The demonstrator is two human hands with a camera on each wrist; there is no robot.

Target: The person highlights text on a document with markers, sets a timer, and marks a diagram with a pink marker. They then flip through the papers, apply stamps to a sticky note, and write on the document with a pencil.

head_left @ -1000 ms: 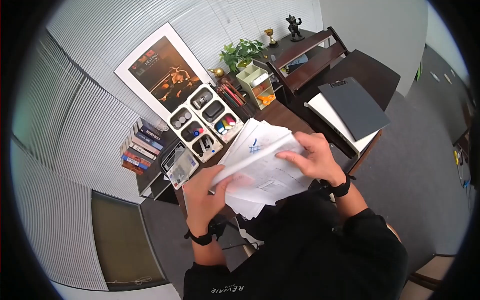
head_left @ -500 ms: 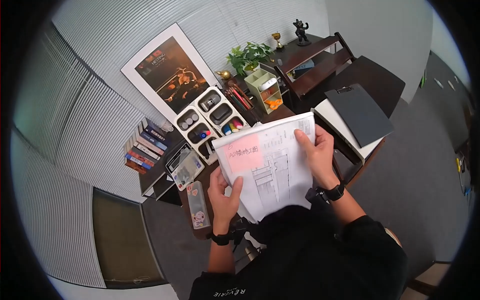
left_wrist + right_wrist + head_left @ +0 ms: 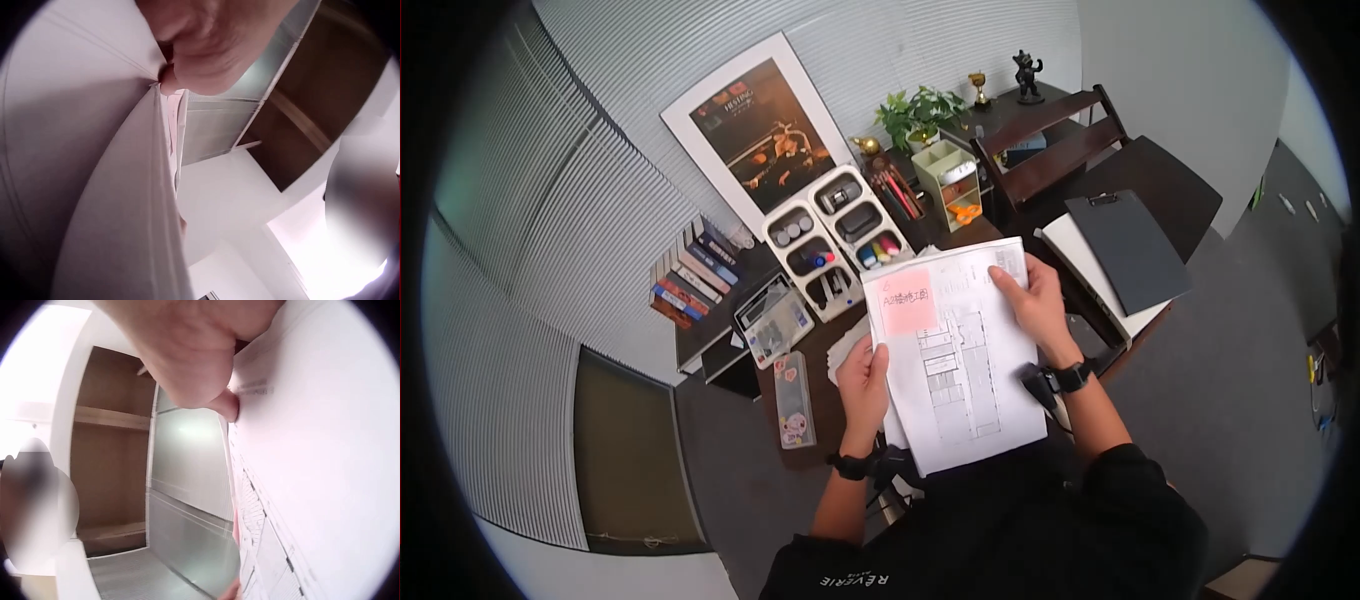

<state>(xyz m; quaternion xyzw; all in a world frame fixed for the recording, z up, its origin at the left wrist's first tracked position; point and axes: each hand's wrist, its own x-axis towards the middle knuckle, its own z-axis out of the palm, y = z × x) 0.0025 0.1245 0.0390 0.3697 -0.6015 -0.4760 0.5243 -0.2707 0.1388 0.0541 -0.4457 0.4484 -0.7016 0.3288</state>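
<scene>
Lengthwise, the papers [image 3: 962, 362] slant toward the black shirt [image 3: 1000, 525].

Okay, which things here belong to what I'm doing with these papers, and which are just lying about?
In the job:
printed sheets, gripped by your left hand and right hand
pink note on the top sheet

Apparently just lying about:
clipboard
stickered case
books
orange scissors
potted plant

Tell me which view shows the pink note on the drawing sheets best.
The head view: it shows the pink note face-on, handwriting included, at the upper left of the drawing sheets. The left wrist view catches only a narrow pink strip beside the paper's edge, and the right wrist view only a thin pink sliver.
</scene>
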